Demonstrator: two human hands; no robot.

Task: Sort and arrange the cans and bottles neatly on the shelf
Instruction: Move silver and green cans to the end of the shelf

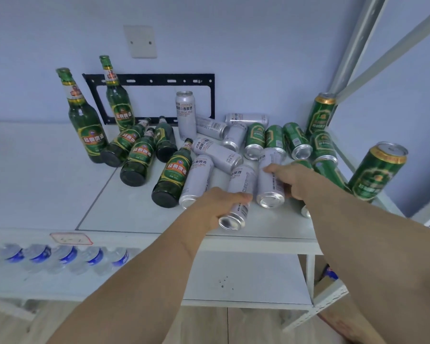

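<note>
- On the shelf (47, 175), at the left by the wall, two green bottles (85, 120) are stood upright, apparently as the start of a sorted row; 经典啤酒 can be read on their labels.
- Beside them, four more bottles (170, 173) of the same label are left lying on their sides, unsorted.
- Behind, one silver can (186, 115) is stood upright; "WHEAT BEER" is printed on it, the smaller writing being too blurred to read.
- At the middle, a lying silver can (240, 194) is gripped around its body by the left hand (217, 207), probably to be stood up.
- Just beside, another lying can (271, 182) is clasped by the right hand (289, 178), fingers curled over it.
- At the right, green cans (293, 139) are heaped on their sides, and two (376, 173) are upright near the post (353, 45); their lettering cannot be made out.
</note>
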